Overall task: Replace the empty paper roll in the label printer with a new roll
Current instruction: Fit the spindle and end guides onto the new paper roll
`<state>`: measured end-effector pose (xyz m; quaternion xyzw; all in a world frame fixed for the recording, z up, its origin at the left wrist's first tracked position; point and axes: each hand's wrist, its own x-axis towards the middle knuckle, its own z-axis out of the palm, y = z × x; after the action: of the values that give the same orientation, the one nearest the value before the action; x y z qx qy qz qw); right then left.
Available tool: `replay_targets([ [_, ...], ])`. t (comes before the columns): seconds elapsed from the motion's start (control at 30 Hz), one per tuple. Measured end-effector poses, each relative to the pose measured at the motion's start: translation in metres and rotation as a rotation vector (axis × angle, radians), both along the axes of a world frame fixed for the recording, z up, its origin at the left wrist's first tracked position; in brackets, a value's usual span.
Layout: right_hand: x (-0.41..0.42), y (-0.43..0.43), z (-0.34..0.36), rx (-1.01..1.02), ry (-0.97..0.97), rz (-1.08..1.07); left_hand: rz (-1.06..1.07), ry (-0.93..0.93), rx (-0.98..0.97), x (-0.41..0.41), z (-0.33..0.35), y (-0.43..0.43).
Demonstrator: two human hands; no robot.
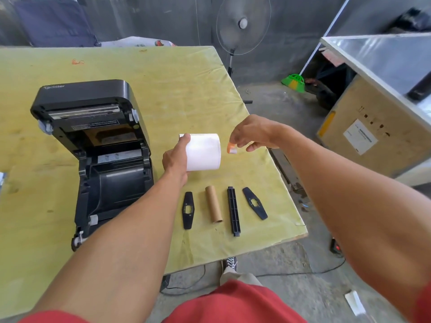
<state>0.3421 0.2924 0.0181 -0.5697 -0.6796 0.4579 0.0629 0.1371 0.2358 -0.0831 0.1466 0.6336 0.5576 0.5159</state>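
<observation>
A black label printer (93, 145) stands on the left of the table with its lid swung up; its paper bay shows no roll. My left hand (176, 157) grips a new white paper roll (204, 151) above the table, just right of the printer. My right hand (251, 134) hovers beside the roll's right end, pinching a small orange and white sticker (231, 149). On the table near me lie an empty brown cardboard core (213, 204), a black spindle bar (233, 210) and two black roll guides (188, 210), (255, 203).
The table (163, 89) has a yellow-green top; its right edge runs diagonally just past the guides. A standing fan (242, 24) is behind the table. A wooden crate (373, 127) under a metal bench stands right. Cables and a paper scrap (355, 302) lie on the floor.
</observation>
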Motion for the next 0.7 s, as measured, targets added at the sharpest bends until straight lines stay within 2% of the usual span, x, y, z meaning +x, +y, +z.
replay_targets([
  [0.07, 0.004, 0.010, -0.007, 0.013, 0.075, -0.087, 0.007, -0.006, -0.003, 0.001, -0.004, 0.005],
  [0.17, 0.005, 0.024, -0.023, 0.050, 0.081, -0.129, 0.020, -0.031, -0.004, 0.003, -0.010, 0.013],
  [0.47, -0.006, 0.066, -0.085, 0.074, -0.124, -0.001, 0.053, -0.057, -0.037, -0.007, -0.024, 0.050],
  [0.7, -0.016, 0.088, -0.121, 0.156, -0.148, 0.090, 0.080, -0.074, -0.066, -0.009, -0.034, 0.073],
])
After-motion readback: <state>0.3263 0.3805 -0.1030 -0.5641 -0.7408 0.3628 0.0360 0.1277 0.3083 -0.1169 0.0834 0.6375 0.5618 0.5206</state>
